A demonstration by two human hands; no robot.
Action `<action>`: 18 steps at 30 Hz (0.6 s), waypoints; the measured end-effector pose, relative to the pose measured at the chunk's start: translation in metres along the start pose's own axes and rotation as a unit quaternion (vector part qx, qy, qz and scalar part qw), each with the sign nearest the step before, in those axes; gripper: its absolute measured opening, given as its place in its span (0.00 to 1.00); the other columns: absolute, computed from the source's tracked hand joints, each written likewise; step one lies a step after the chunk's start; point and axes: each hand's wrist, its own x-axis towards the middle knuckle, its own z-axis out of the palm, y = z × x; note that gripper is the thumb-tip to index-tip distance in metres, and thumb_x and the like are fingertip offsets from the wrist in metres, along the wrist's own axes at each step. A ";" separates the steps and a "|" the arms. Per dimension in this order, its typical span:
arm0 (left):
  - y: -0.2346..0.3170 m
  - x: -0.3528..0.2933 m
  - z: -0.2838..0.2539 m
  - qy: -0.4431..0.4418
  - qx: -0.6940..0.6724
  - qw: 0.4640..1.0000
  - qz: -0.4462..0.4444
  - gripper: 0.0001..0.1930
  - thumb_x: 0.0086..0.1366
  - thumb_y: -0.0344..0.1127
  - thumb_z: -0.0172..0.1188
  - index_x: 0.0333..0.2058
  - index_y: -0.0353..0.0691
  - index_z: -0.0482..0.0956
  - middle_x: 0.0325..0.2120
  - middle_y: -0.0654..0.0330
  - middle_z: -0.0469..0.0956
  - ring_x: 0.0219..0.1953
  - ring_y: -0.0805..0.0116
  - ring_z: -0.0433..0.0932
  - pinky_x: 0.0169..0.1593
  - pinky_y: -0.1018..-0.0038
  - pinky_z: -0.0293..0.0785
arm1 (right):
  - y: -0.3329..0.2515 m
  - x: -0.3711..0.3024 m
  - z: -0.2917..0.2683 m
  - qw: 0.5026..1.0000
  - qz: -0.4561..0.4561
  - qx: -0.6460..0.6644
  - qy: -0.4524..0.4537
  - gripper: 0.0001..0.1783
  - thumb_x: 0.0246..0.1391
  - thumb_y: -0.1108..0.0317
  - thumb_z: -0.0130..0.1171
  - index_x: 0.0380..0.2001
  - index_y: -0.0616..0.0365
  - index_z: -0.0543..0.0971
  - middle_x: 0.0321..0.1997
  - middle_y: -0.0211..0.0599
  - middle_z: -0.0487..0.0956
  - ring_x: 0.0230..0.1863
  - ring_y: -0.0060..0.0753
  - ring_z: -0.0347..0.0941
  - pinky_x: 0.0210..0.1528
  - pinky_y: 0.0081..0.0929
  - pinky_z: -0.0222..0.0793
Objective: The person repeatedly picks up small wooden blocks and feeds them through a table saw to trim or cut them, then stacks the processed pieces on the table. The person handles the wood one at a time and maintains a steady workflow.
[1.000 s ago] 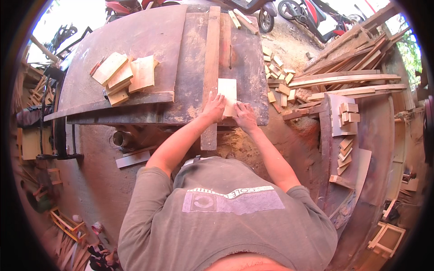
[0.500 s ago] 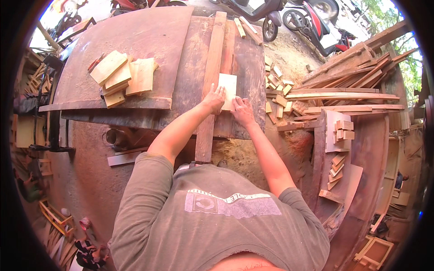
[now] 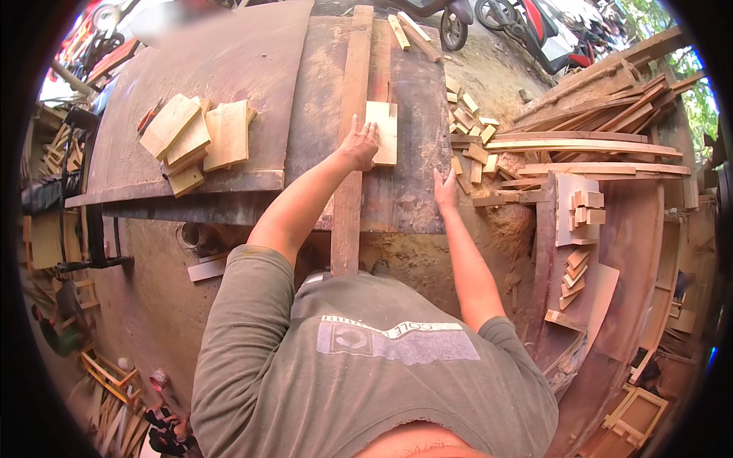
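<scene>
A pale rectangular wooden block [image 3: 387, 133] lies flat on the dark workbench [image 3: 321, 114], against the right side of a long wooden strip [image 3: 353, 91]. My left hand [image 3: 359, 145] rests across the strip with its fingers spread, their tips on the block's left edge. Off to the right, apart from the block, my right hand [image 3: 445, 189] is held by the bench's right edge. Its thumb and fingers look stretched out, and nothing shows in them.
Several pale wooden boards [image 3: 183, 137] are piled on the bench's left panel. Short offcuts [image 3: 477, 153] lie beyond the right edge, near long stacked planks [image 3: 588, 145]. More small blocks [image 3: 586, 208] sit on a side surface at right. Motorcycles [image 3: 527, 34] stand behind.
My right hand has let go of the block and moved right and slightly nearer. The left hand stays on the block. The view has shifted a little.
</scene>
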 end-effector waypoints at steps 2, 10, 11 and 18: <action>-0.008 0.007 0.000 0.001 -0.003 1.000 -0.002 0.49 0.61 0.52 0.65 0.70 0.24 0.56 0.74 0.41 0.54 0.77 0.48 0.52 0.74 0.31 0.37 | -0.009 -0.011 -0.005 1.000 0.027 0.009 -0.009 0.42 0.67 0.37 0.48 0.70 0.60 0.64 0.62 0.65 0.75 0.61 0.66 0.73 0.60 0.51 0.69; -0.037 0.047 -0.009 0.013 -0.015 1.000 -0.011 0.42 0.59 0.52 0.67 0.65 0.27 0.69 0.74 0.42 0.55 0.76 0.49 0.53 0.74 0.31 0.37 | -0.021 -0.022 -0.016 0.998 0.030 0.046 0.030 0.39 0.69 0.38 0.47 0.67 0.61 0.67 0.55 0.65 0.80 0.56 0.66 0.77 0.57 0.52 0.71; -0.040 0.051 -0.007 0.009 -0.016 1.000 -0.012 0.41 0.59 0.52 0.67 0.64 0.28 0.70 0.74 0.42 0.55 0.76 0.49 0.54 0.74 0.31 0.37 | -0.021 -0.022 -0.017 0.998 0.031 0.045 0.026 0.39 0.69 0.39 0.47 0.67 0.62 0.67 0.55 0.65 0.80 0.56 0.66 0.77 0.57 0.52 0.71; -0.065 0.081 -0.013 0.028 -0.022 0.999 -0.018 0.41 0.57 0.52 0.69 0.64 0.30 0.72 0.73 0.43 0.57 0.76 0.51 0.55 0.74 0.31 0.38 | -0.022 -0.023 -0.019 0.999 0.029 0.037 0.023 0.39 0.70 0.39 0.46 0.66 0.65 0.68 0.55 0.65 0.80 0.57 0.65 0.76 0.58 0.51 0.71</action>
